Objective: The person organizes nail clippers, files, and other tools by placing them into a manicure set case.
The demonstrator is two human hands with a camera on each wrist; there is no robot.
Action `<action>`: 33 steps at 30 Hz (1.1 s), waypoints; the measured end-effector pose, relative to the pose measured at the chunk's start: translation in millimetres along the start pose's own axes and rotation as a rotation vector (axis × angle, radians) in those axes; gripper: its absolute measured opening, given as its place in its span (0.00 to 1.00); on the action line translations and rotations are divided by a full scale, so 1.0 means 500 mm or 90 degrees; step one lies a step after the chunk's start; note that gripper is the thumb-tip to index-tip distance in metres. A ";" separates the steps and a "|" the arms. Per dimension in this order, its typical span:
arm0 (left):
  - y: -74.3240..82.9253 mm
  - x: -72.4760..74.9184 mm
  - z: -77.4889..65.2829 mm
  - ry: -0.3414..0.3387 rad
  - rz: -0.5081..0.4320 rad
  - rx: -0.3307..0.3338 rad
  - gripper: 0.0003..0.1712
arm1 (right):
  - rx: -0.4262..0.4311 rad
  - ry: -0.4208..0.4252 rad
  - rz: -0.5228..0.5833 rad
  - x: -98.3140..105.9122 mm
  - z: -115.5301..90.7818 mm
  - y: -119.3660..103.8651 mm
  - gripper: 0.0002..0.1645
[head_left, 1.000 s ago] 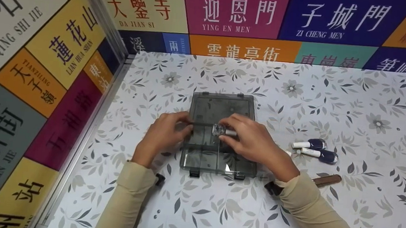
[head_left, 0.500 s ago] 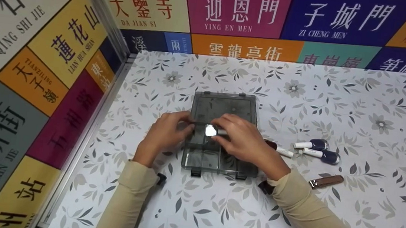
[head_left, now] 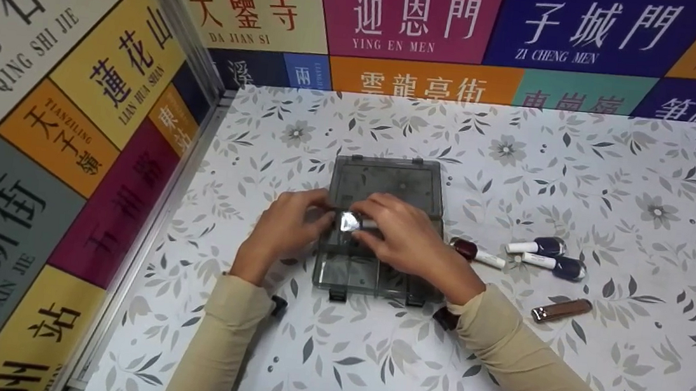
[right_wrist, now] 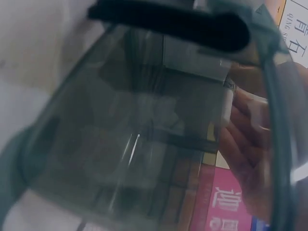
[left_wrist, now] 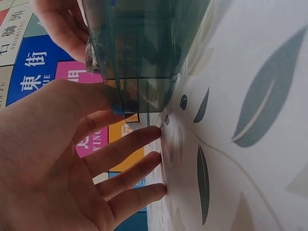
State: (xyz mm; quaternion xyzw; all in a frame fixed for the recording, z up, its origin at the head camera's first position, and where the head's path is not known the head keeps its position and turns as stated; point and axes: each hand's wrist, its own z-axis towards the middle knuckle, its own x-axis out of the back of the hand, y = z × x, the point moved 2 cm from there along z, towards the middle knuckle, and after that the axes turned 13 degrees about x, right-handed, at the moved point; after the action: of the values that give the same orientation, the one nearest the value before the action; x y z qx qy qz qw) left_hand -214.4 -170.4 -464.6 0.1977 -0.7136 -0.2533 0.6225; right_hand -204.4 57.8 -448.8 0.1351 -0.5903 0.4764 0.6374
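Observation:
My right hand pinches a nail polish bottle with a clear, shiny body between thumb and fingers. The bottle lies sideways over the left part of a see-through dark grey compartment box. Fingers of that hand cover most of its cap; the right wrist view shows them through the box wall. At the box's left side is my left hand, thumb and forefinger right at the edge. In the left wrist view the other left fingers are straight and spread, tips at the tablecloth beside the box corner.
Right of the box lie a dark red nail polish bottle with a white cap and two dark blue ones. A brown nail clipper lies nearer the front. Sign-printed walls border the table at the back and left.
My right hand has moved left with the clear bottle, closer to my left hand. The dark red bottle and the clipper have come into fuller view. My left hand stays at the box's edge.

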 end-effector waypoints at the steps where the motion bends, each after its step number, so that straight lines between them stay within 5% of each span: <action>1: 0.000 0.000 0.000 -0.001 -0.001 0.000 0.11 | -0.001 -0.002 -0.001 -0.002 0.001 -0.001 0.26; 18: 0.000 -0.001 -0.002 0.011 0.023 0.009 0.05 | 0.004 0.016 0.002 -0.015 0.005 0.004 0.23; 33: 0.000 -0.002 -0.002 0.007 0.009 0.020 0.03 | -0.018 0.027 0.022 0.062 -0.033 0.043 0.19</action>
State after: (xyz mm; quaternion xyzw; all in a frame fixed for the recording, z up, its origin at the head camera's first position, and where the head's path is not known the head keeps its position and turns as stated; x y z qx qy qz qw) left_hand -213.5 -170.2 -465.2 0.2043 -0.7154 -0.2364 0.6250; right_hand -215.3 94.8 -434.5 0.1057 -0.5853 0.4819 0.6435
